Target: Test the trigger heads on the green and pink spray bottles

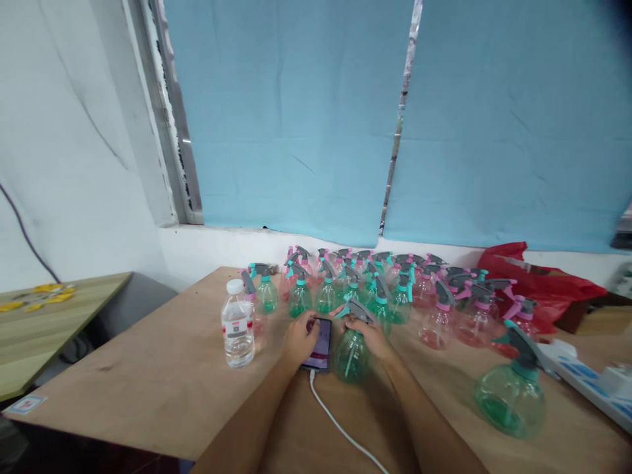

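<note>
My right hand [370,334] is closed around the neck of a green spray bottle [352,362], under its grey trigger head. The turquoise nozzle points left. This bottle is upright near the table's middle. Just to its left lies a phone [322,345] with a lit screen, a white cable [336,424] plugged into its lower end. My left hand [299,337] is at the phone's left edge, fingers curled in and partly over it. Whether those fingers grip the phone or something small is hidden. Behind both hands stand several green and pink spray bottles [299,299] in rows.
A clear water bottle [238,332] with a white cap stands left of my hands. Another green spray bottle [513,398] sits front right, beside a white power strip [587,382]. A red plastic bag [538,280] lies back right. Blue sheets [296,118] cover the window.
</note>
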Motion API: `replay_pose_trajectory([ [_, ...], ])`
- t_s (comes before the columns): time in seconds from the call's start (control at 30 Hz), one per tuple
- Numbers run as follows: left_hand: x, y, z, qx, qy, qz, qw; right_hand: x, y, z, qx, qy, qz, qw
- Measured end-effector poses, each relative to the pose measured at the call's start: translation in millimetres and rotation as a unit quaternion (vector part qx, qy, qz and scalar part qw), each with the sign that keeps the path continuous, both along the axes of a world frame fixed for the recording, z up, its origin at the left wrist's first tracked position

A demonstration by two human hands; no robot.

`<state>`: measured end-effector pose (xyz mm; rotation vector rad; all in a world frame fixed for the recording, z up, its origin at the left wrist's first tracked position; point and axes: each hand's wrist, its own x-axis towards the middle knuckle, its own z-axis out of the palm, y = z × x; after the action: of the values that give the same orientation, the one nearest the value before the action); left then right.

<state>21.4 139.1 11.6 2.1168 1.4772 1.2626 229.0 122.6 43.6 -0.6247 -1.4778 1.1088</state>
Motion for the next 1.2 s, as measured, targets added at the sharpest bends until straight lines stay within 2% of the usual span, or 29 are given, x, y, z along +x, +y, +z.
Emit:
replay_pose_trajectory([
  [0.17, -0.4, -0.3, -1.2, 0.002, 0.006, 0.006, 1.000, -2.0, -0.9, 1.5, 0.001, -0.015, 0.025, 1.000],
  [0.43, -0.7, 0.2, -3.0, 0.001, 0.002, -0.004, 1.000, -5.0, -2.4, 2.2, -0.007, -0.002, 0.014, 1.000],
  [0.5, -0.8, 1.2, -4.3, 0.008, -0.006, -0.003, 1.000, -6.3, 0.5, -3.5, 0.005, 0.007, -0.024, 1.000],
  [0.6, -1.1, 2.5, -6.9, 0.024, -0.014, 0.000, 1.000, -8.4, 6.4, -16.6, 0.028, 0.025, -0.117, 0.992],
  [0.73, -0.9, 1.2, -7.3, 0.040, -0.017, -0.013, 0.999, -12.6, 11.1, -34.2, 0.093, -0.045, -0.218, 0.971],
  [0.93, 1.6, -6.0, -0.6, 0.044, -0.031, -0.040, 0.998, -16.6, 12.5, -46.7, 0.112, -0.096, -0.292, 0.945],
  [1.07, 3.1, -14.9, 8.5, 0.052, -0.015, -0.074, 0.996, -15.5, 11.9, -48.3, 0.117, -0.052, -0.321, 0.938],
  [1.2, 5.3, -22.5, 14.6, 0.085, 0.050, -0.135, 0.986, -18.9, 8.2, -49.0, 0.140, 0.005, -0.352, 0.926],
])
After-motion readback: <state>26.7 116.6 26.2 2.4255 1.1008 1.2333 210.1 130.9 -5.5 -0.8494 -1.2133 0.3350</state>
